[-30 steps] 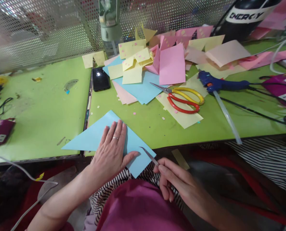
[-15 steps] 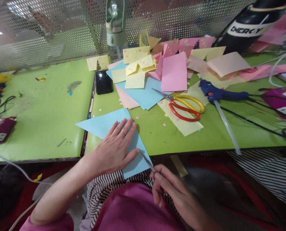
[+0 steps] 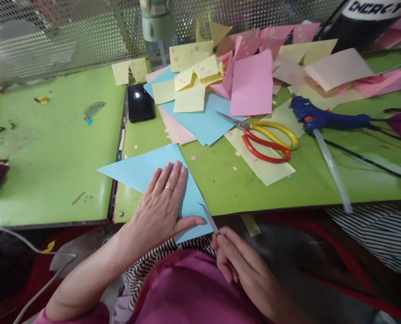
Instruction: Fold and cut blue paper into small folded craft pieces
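A folded blue paper triangle [image 3: 143, 168] lies on the green table [image 3: 52, 153] near its front edge, with one corner hanging over the edge. My left hand [image 3: 162, 204] presses flat on it, fingers stretched out, a ring on one finger. My right hand [image 3: 236, 258] is closed on a thin metal blade [image 3: 209, 217] just in front of the table edge. The blade's tip touches the paper's right edge beside my left thumb.
A heap of yellow, pink and blue paper sheets [image 3: 217, 85] covers the back of the table. Red and yellow scissors [image 3: 264, 137], a blue glue gun [image 3: 325, 119] with its cable, a black phone [image 3: 140, 102] and a green bottle [image 3: 158, 31] stand nearby. Perforated metal screen behind.
The blue triangle has turned and slid a little to the right under my left hand. The blade has come up to the paper's right edge.
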Motion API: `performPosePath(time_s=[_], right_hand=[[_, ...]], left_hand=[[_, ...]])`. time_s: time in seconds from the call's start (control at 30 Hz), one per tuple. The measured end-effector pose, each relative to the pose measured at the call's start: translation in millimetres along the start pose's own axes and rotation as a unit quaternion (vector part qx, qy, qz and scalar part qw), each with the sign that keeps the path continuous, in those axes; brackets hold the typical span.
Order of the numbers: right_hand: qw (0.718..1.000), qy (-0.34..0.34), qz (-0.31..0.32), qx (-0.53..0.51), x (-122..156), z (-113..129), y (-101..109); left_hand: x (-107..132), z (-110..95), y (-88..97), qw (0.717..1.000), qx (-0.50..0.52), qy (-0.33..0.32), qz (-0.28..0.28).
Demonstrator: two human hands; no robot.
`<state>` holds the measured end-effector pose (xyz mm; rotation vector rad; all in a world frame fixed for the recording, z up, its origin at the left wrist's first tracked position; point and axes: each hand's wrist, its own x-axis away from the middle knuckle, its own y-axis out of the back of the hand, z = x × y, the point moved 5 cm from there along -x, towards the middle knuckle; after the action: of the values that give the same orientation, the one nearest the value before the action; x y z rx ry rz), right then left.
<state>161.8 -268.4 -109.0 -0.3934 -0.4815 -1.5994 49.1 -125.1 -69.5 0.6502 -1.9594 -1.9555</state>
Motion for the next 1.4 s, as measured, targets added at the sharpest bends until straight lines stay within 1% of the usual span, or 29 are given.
performPosePath(time_s=[0.17,0.3,0.4,0.5,0.63,0.77,0.97,1.1,1.23,1.4], right_hand=[[1.0,-0.013,-0.007,-0.004,2.5,-1.8,1.9],[1.0,0.003,-0.021,0.006,1.2,8.8,6.6],[1.0,0.014,0.001,0.004,-3.9,18.7,5.3],[0.999,0.01,0.03,-0.02,-10.1,19.3,1.0],[0.999,0.015,0.014,-0.047,-16.2,13.9,1.2],[0.999,0.008,0.004,-0.042,-16.5,10.8,2.6],[0.999,0.013,-0.04,-0.032,-12.8,7.7,4.9],[0.999,0.014,-0.041,-0.027,-11.9,8.6,4.4],[0.998,0.022,-0.054,-0.031,-12.6,10.8,6.9],[0.998,0.001,-0.023,-0.052,-14.7,10.2,4.2]], left_hand=[[0.4,-1.9,0.2,1.0,-0.003,0.002,-0.001],[-1.6,2.6,2.6,1.0,0.01,0.007,0.011],[-5.5,12.0,4.0,0.999,0.019,0.023,0.028],[-8.9,20.4,3.1,0.997,0.017,0.043,0.054],[-10.0,21.4,0.6,0.996,0.012,0.048,0.078],[-9.6,19.7,-0.5,0.996,0.007,0.048,0.074],[-9.9,20.1,-0.9,0.997,0.004,0.046,0.069],[-9.8,19.8,-0.6,0.997,0.005,0.047,0.068],[-10.2,20.3,-2.0,0.997,0.005,0.043,0.068],[-6.8,18.7,1.0,0.997,0.002,0.041,0.059]])
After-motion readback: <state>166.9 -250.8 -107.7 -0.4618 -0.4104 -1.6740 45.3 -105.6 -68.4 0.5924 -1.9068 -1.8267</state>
